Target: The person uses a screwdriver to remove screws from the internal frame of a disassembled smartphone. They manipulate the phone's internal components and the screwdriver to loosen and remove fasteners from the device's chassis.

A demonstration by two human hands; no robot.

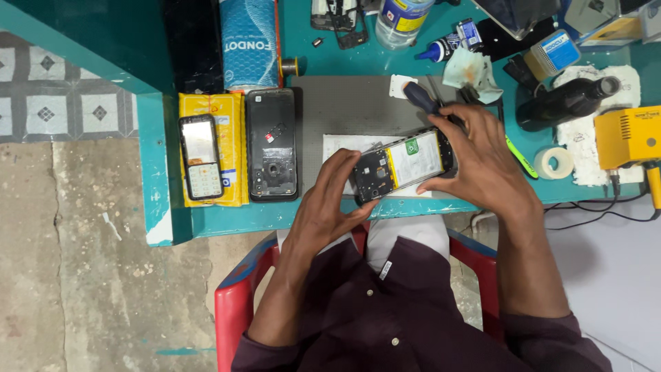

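Both hands grip one opened phone (405, 165), held just above the near edge of the teal bench (227, 219). Left hand (329, 203): wrist bent upward, fingers curled around the phone's camera end, thumb along its lower edge. Right hand (482, 162): arched over the far end, fingers closed on it, with a blue-handled screwdriver (421, 98) tucked under them. Phone lies tilted, back cover off, battery and board facing me. Beneath it: white paper sheet (339, 143) on a grey mat (351, 103). Left of the mat, a detached black back cover (272, 145); beyond that, a keypad phone (201, 157) on a yellow packet (231, 110). Far right: tape roll (554, 162), yellow box unit (628, 136).
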